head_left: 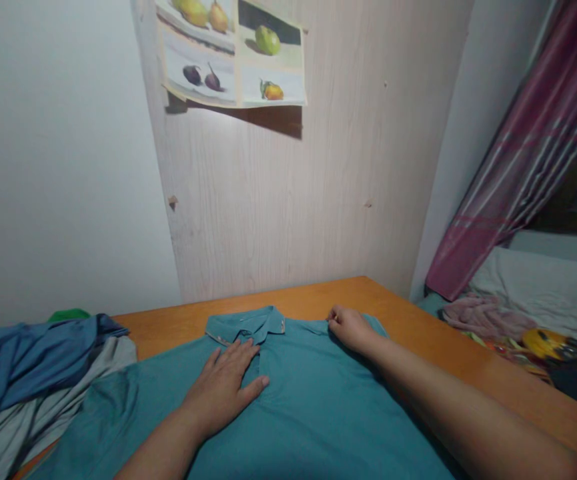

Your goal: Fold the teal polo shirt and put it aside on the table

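Right hand [351, 330], pinching shirt [298, 407] at 2 o'clock from left hand [223, 383], could skew collar [269, 323] if left's flat, spread fingers press too lightly.

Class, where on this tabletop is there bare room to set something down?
Bare tabletop lies between the right forearm and the table's right edge, and in a strip between the teal shirt and the wall. Piled clothes crowd the left; the shirt and left hand fill the middle.
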`<act>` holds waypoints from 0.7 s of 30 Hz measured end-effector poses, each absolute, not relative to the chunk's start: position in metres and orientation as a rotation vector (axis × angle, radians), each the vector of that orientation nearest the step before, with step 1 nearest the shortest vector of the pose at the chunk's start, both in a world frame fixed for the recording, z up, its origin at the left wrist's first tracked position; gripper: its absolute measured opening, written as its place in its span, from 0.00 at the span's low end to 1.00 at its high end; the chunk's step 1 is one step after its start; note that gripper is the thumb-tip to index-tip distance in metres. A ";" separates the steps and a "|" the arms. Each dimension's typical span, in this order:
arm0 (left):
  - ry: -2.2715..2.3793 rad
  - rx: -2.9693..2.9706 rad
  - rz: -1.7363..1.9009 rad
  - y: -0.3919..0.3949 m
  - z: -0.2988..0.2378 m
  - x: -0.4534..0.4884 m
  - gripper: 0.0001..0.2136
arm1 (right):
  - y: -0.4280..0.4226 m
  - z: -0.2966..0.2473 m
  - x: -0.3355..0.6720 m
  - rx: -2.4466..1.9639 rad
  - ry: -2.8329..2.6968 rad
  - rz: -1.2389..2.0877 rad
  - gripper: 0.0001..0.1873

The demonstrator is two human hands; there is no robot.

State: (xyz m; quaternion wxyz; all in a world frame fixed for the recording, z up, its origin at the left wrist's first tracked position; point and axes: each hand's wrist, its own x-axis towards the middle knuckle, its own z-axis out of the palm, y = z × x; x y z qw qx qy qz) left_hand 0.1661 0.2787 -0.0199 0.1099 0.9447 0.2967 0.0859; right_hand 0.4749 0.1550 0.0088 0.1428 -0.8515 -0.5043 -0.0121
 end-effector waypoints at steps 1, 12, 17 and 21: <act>0.878 2.777 0.253 0.279 -0.020 0.166 0.35 | 0.159 0.009 0.478 -2.477 -1.442 -0.029 0.12; 0.893 2.786 0.229 0.276 -0.016 0.167 0.35 | 0.178 0.008 0.484 -2.593 -1.495 -0.105 0.13; 0.896 2.775 0.220 0.276 -0.017 0.167 0.34 | 0.182 0.006 0.491 -2.660 -1.330 -0.151 0.19; 0.884 2.769 0.236 0.276 -0.018 0.166 0.34 | 0.189 0.006 0.471 -2.569 -1.437 -0.157 0.20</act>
